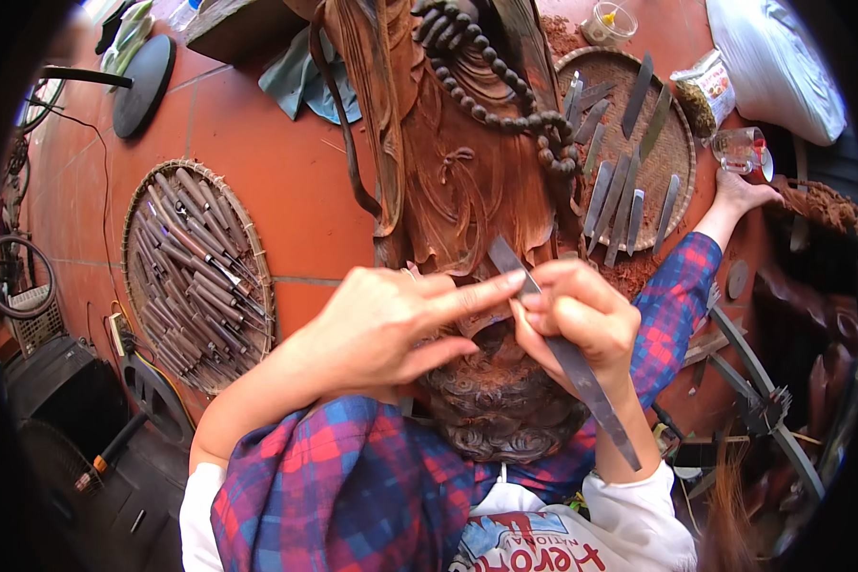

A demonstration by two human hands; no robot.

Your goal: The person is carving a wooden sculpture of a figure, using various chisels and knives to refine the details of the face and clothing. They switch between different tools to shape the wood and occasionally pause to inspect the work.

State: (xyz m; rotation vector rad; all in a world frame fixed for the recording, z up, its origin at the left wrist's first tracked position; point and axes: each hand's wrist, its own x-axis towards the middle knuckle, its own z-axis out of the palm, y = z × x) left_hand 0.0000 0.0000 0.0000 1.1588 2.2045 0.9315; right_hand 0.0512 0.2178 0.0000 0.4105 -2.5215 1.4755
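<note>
1. The carved wooden statue lies along the red tiled floor, filling the middle between both arms.
2. A round woven tray of chisels lies left, well apart; a second tray of blades lies right.
3. The right hand has its grip clamped on a long flat chisel.
4. The left hand is loosely spread, its forefinger steadying the blade.

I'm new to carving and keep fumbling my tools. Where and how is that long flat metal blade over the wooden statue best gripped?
Grip the flat metal blade on its middle shank, coming from the right, as the right hand does. It lies slanted, its tip up-left on the wooden statue and its tail down-right. Its flat faces suit pinching fingers. The left hand's forefinger steadies it near the tip.
</note>
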